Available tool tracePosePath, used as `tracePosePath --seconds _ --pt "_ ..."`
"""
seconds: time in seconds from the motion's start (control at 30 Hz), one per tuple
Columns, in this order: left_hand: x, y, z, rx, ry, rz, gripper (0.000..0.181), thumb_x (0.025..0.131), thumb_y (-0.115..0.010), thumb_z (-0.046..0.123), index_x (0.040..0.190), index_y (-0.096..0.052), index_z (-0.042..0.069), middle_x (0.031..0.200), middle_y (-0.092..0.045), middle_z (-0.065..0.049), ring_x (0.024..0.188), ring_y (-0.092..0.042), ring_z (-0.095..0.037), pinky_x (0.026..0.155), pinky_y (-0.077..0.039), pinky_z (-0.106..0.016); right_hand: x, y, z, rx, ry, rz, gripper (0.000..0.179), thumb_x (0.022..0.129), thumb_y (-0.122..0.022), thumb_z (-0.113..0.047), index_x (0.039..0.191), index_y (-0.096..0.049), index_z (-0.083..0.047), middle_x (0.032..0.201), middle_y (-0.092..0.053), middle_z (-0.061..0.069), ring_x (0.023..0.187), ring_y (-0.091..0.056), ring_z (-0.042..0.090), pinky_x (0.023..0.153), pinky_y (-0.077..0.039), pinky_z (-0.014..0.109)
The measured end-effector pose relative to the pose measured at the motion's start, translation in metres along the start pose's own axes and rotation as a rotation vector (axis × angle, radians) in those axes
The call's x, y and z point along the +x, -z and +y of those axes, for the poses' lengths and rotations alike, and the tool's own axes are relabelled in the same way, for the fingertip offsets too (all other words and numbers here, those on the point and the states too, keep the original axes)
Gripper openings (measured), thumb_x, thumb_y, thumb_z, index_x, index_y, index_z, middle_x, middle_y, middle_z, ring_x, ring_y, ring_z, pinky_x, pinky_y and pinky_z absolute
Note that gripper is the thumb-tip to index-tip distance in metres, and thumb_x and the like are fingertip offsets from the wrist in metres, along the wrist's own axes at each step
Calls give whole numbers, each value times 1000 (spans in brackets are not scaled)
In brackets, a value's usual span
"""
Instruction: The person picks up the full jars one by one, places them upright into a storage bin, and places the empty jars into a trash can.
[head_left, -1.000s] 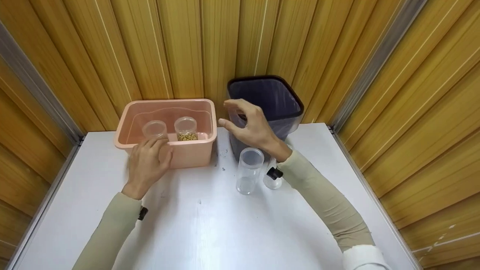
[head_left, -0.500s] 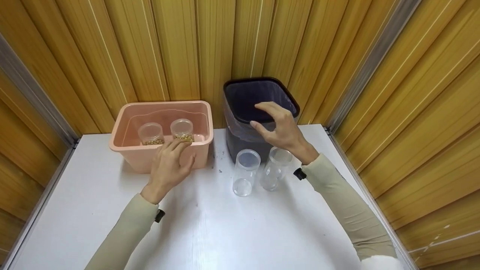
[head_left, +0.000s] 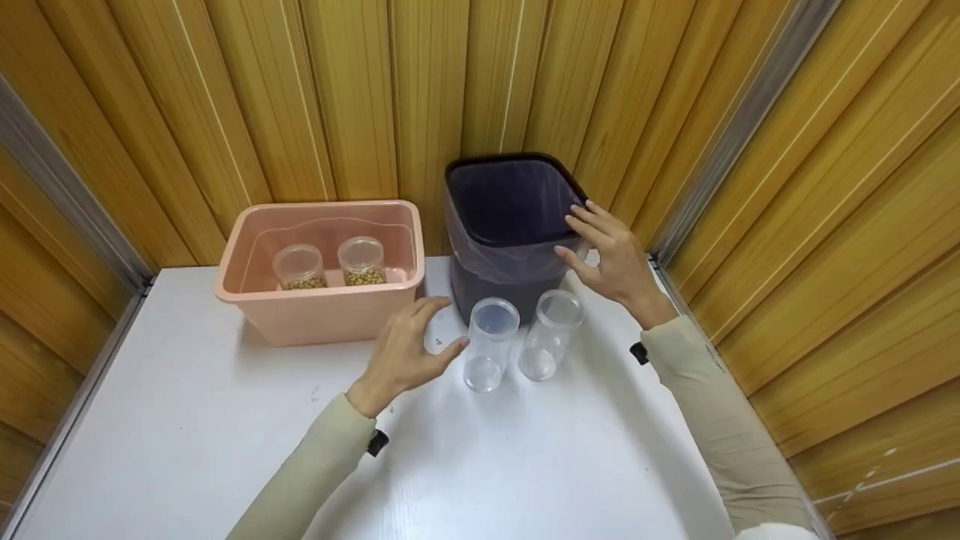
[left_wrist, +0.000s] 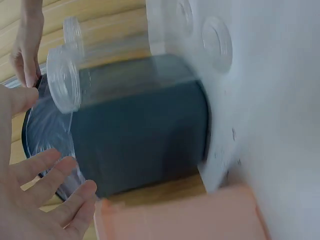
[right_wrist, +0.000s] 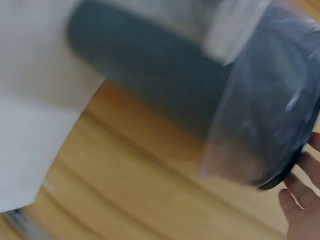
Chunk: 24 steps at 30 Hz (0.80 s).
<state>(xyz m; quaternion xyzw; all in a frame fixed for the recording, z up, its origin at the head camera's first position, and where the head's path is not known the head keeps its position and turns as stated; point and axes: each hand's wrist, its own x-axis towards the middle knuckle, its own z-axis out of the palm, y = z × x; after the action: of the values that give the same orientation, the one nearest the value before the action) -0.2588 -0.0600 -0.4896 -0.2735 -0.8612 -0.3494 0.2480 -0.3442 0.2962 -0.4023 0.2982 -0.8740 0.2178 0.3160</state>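
My left hand (head_left: 405, 354) hovers over the table between the pink basin (head_left: 330, 311) and a clear plastic jar (head_left: 491, 337), thumb and fingers spread. Its thumb tip is right beside that jar. A second clear jar (head_left: 551, 330) stands just to the right. Both look see-through, without contents. At the right rim of a dark trash bin (head_left: 487, 281), my right hand (head_left: 615, 259) has its fingers extended; the right wrist view shows the fingertips (right_wrist: 299, 192) right at the black rim. The bin is lined with a clear bag (left_wrist: 52, 122).
Inside the basin stand two clear jars, a left one (head_left: 298, 262) and a right one (head_left: 363, 259), with yellowish beans at the bottom. Wood-patterned walls (head_left: 360, 97) rise behind and beside the white table (head_left: 465, 465).
My left hand has moved right, from the basin's front rim to beside the clear jar. My right hand has moved right, from the bin's left side across its opening to its right rim.
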Motion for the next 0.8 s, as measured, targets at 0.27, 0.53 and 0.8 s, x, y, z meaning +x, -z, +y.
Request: tracePosePath --seconds 0.27,0.53,0.8 --pt "5 -35 16 -105 111 -89 82 88 -83 44 152 -54 1 151 -62 -17 139 -61 -36 116 -51 -51 -8 -5 20 -93 74 25 48 101 -76 -21 144 -66 -3 150 -64 14 143 -58 37 115 -51 56" --pt "8 -55 17 -210 124 -99 84 85 -89 39 150 -54 -2 142 -68 -17 122 -70 -31 103 -59 -46 -4 -3 25 -123 149 39 37 101 -75 -14 135 -73 -1 142 -70 15 134 -66 36 107 -58 52" --pt "12 -54 18 -316 121 -86 75 83 -93 29 143 -58 1 128 -74 -12 112 -73 -26 94 -64 -45 -2 -1 26 -117 160 25 36 102 -74 -15 135 -73 0 142 -69 16 134 -66 37 107 -57 53"
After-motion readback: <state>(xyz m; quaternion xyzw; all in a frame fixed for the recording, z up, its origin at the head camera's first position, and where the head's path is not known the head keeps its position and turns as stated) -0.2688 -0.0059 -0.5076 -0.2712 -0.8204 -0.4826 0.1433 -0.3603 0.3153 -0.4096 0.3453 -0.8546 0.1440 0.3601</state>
